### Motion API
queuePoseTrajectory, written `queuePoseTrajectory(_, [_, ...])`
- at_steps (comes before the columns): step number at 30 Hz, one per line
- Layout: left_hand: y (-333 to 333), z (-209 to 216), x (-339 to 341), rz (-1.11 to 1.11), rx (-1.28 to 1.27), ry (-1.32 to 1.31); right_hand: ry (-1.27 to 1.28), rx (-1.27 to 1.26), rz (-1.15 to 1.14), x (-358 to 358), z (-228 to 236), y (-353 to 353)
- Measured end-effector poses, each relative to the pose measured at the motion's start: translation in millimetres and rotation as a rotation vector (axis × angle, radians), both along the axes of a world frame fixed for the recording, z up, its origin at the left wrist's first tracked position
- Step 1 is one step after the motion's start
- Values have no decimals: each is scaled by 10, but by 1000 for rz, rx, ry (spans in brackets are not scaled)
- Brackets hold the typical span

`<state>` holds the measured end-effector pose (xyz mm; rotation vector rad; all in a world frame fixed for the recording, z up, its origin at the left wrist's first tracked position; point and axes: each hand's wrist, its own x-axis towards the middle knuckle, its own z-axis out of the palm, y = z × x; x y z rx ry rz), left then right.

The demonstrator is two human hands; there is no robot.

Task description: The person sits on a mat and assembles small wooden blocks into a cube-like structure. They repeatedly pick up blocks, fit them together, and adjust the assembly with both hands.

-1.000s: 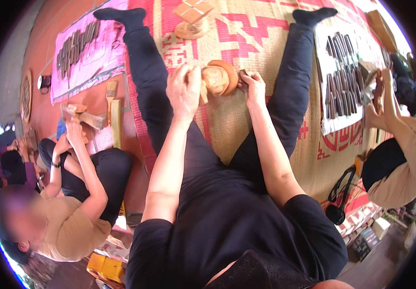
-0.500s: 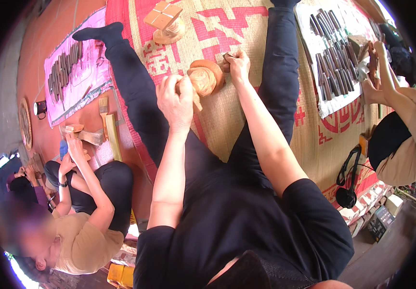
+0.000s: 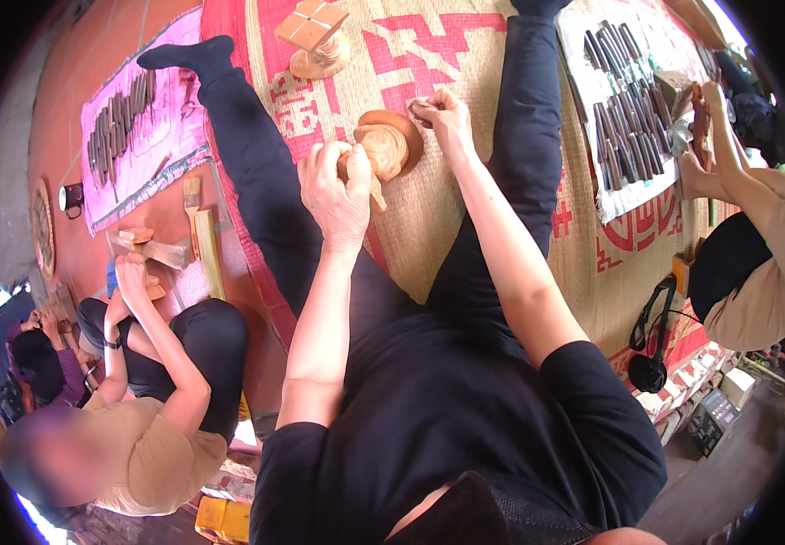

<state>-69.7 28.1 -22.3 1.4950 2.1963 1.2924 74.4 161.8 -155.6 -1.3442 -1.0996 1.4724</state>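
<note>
Between my legs is a carved piece of light wood (image 3: 385,153), with a rounded ridged body, a wide disc-like end on its far side and a narrow tip toward me. My left hand (image 3: 332,186) is closed round its left side, the fingers partly hiding it. Just beyond its right edge, my right hand (image 3: 448,123) pinches a small, thin, brownish piece (image 3: 422,112), perhaps folded sandpaper; its kind is too small to make out. That piece is close to the disc end, and I cannot tell whether they touch.
A second wooden carving (image 3: 320,56) stands ahead on the patterned straw mat (image 3: 492,68). Rows of carving tools lie on a white cloth (image 3: 612,207) at right and a pink cloth (image 3: 170,118) at left. Co-workers sit on both sides; a brush (image 3: 193,195) lies at left.
My right hand has shifted slightly up and to the left with the small piece. The carving has turned a little in my left hand, showing more of its disc end.
</note>
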Motion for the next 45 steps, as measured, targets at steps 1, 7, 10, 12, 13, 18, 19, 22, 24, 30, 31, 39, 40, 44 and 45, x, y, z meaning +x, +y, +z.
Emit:
queuePoseTrajectory(1, [-6,2,10,-18,3,32,-22,29,22,-52,74,-105])
queuePoseTrajectory(7, [48,91,151,-110,45,150,-489,176,3,-122,302,-82])
queuePoseTrajectory(10, [-40,74,168,-129,20,153,-113,-67,3,-2,305,-13])
queuePoseTrajectory(12, [-34,50,172,-113,40,154,101,-110,-13,18,302,-56])
queuePoseTrajectory(13, [-28,61,188,-118,35,160,59,-41,17,-18,277,-126])
queuePoseTrajectory(18, [-9,114,291,-171,31,211,-314,127,15,-102,299,-193])
queuePoseTrajectory(19, [22,84,317,-164,67,240,-446,145,-7,-90,297,-94])
queuePoseTrajectory(22, [10,101,321,-177,68,227,-141,-21,-37,19,21,139])
queuePoseTrajectory(24, [-49,70,299,-173,55,222,83,-9,-4,34,189,-34])
queuePoseTrajectory(30, [-19,72,338,-191,106,244,-435,194,96,-41,277,-225])
queuePoseTrajectory(31, [-35,88,355,-202,82,242,-572,209,61,-48,226,-126])
queuePoseTrajectory(39, [-111,115,359,-199,55,235,-240,202,179,-48,356,-234])
queuePoseTrajectory(40, [-102,121,362,-204,52,245,-282,171,184,-82,356,-254])
queuePoseTrajectory(44, [-77,84,377,-225,101,265,-702,273,86,-119,257,31])
queuePoseTrajectory(45, [-116,113,388,-242,93,261,-737,175,123,-47,152,144])
